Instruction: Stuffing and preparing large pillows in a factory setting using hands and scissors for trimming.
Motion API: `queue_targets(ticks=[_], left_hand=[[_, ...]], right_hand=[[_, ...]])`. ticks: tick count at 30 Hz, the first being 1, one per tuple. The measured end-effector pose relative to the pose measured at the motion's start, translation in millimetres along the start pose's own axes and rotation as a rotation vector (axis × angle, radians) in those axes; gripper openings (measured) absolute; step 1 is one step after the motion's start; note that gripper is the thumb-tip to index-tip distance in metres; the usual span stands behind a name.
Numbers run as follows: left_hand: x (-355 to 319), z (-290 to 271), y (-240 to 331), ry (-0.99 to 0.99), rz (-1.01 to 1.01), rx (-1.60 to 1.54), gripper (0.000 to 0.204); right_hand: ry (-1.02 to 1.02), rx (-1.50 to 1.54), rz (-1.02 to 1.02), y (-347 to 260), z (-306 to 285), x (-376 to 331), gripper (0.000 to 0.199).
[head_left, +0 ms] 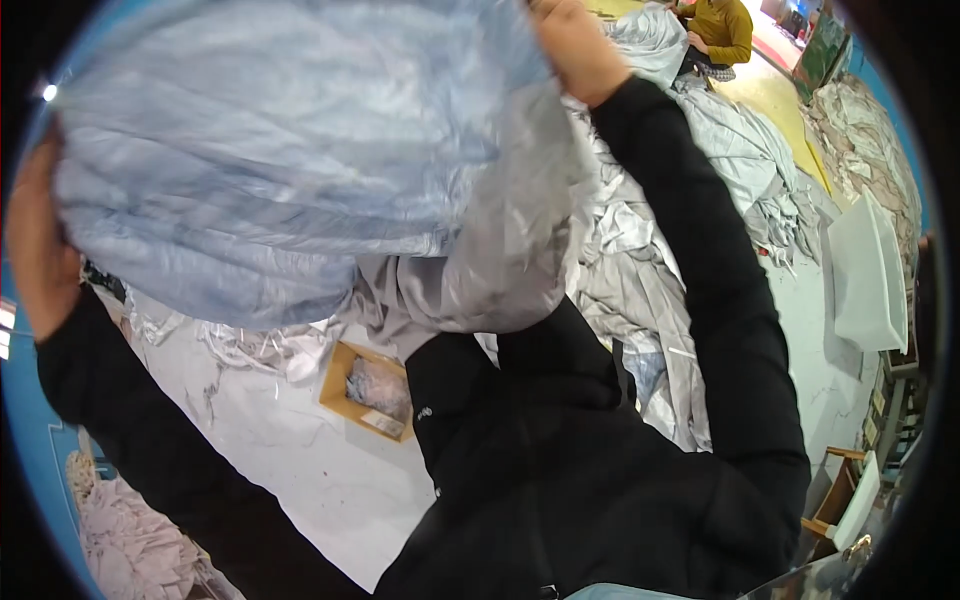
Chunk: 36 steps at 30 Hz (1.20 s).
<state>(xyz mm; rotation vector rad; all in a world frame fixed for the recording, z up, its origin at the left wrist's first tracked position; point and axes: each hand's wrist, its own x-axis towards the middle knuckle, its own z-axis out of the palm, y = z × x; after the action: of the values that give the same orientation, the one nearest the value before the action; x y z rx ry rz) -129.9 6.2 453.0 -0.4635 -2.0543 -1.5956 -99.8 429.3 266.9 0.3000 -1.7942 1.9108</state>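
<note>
A large pale blue cloth (pixel 290 120), creased and a little blurred, is lifted up and stretched between my raised arms. My left hand (pixel 42 240) grips its left edge, with the fingertips mostly hidden. At the top, my right hand (pixel 578 48) is closed at the cloth's right edge, and the picture's border cuts off part of its fingers. A shiny grey section of fabric (pixel 510 230) hangs below the blue part on the right and falls toward my lap.
Heaps of grey fabric (pixel 635 270) lie on the floor to my right. A cardboard box (pixel 338 388) holding a plastic-wrapped item stands near my legs. Farther right is a white bin (pixel 868 270). Pale pink cloth (pixel 130 540) is piled lower left. A person in a mustard top (pixel 728 32) sits far off.
</note>
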Motion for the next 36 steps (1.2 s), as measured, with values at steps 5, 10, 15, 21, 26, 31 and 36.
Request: queue_targets(ticks=[5,10,15,21,26,31,36], left_hand=[[-92,-31,-110,-0.415,-0.150,0.554,0.018],[-191,-57,-253,-0.514,-0.369,0.488,0.007],[-267,-60,-298,-0.373,-0.611,0.237,0.002],[-277,-55,-303,-0.191,-0.621,0.149,0.002],[-261,-59,-308,0.033,-0.527,0.071,0.006],[-207,-26,-285,0.187,0.022,0.540,0.007],[-158,27,-261,0.459,-0.045,0.416,0.009]], right_hand=[[-0.255,-0.042,0.327,97,23,-57,0.013],[-0.204,-0.065,0.381,160,-27,-110,0.024],[-0.381,-0.344,0.332,171,-24,-155,0.024],[-0.302,-0.246,0.328,226,-25,-191,0.036],[-0.008,-0.567,0.201,221,-32,-157,0.023],[0.096,-1.263,-0.250,78,-108,11,0.027],[0.129,-1.433,-0.376,-44,-152,53,0.027]])
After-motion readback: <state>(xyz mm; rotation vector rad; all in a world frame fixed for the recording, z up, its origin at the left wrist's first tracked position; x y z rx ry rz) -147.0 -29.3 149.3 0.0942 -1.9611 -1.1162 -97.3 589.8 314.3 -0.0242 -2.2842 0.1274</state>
